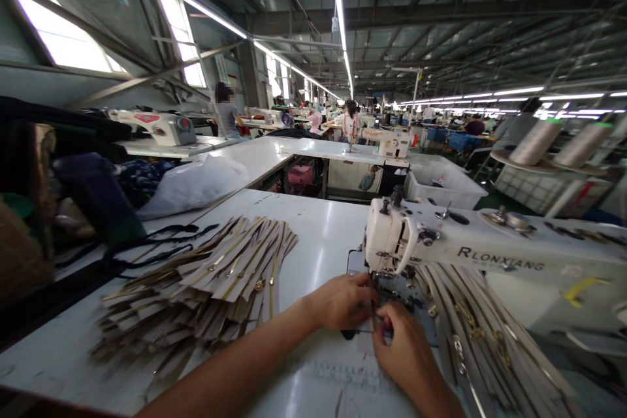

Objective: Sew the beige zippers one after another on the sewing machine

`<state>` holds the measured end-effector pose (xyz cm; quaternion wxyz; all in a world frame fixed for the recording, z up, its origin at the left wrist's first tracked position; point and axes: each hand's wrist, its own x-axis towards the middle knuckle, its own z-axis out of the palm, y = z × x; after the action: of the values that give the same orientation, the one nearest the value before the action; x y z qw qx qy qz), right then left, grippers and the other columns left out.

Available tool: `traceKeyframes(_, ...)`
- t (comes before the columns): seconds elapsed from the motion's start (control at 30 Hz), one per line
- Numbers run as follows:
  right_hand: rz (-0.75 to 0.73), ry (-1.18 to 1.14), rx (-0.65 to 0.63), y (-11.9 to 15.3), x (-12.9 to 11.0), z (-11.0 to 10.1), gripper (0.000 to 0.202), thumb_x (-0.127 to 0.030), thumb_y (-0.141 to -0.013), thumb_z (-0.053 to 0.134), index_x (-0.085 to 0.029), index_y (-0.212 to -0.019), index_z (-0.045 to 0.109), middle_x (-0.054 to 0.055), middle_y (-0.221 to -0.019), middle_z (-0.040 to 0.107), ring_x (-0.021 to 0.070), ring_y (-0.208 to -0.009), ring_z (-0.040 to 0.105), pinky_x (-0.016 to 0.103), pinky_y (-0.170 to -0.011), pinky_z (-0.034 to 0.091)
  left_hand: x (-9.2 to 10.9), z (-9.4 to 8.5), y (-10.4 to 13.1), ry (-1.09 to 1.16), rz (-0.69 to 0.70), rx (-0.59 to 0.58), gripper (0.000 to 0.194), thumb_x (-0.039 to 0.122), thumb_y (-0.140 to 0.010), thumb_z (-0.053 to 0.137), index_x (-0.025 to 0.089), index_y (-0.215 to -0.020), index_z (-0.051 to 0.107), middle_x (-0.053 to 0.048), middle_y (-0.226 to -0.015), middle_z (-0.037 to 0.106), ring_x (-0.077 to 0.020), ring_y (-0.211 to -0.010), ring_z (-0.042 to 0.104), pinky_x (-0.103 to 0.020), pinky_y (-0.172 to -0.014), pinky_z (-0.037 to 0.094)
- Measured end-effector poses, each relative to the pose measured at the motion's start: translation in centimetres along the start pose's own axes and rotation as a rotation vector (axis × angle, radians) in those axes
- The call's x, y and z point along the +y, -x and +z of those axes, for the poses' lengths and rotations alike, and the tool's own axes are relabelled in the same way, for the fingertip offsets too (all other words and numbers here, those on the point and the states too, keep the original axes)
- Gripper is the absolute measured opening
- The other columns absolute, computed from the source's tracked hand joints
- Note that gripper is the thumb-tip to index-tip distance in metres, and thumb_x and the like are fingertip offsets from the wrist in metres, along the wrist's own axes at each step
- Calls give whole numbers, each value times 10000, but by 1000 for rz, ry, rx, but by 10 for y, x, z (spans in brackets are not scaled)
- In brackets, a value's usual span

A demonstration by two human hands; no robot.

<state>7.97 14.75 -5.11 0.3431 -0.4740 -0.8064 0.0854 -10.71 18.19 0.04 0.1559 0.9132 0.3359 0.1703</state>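
Both hands meet just below the sewing machine (392, 238) needle: left hand (340, 300) and right hand (399, 343) pinch a small piece between closed fingers, zipper strips (460, 313) lying immediately right.

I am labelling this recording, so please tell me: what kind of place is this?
Most likely a garment factory floor: a sewing machine at the hands, stacked beige zipper strips on the white table, and thread cones.
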Motion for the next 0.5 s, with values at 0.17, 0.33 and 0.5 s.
traceKeyframes(0.17,-18,-43,-38,1,3,-3,84,-108,-760,471,-187,-751,497,10,-720,526,151,-662,537,259,-626,375,-7,8,5,81,76,40,200,173,-844,583,204,-1033,639,-78,-1098,562,-206,-952,578,-280,-834,476)
traceKeyframes(0.33,-23,-57,-100,1,2,-8,91,-112,-765,459,-186,-727,496,10,-722,520,149,-680,535,254,-627,365,-4,8,6,84,85,52,213,160,-844,589,198,-1045,651,-86,-1092,570,-208,-956,566,-288,-859,462)
traceKeyframes(0.5,-16,9,-156,0,-1,-16,111,-125,-775,471,-187,-725,549,13,-757,560,150,-706,562,258,-647,360,-4,8,6,97,83,43,195,162,-858,572,203,-1025,665,-87,-1076,568,-208,-962,565,-291,-862,462)
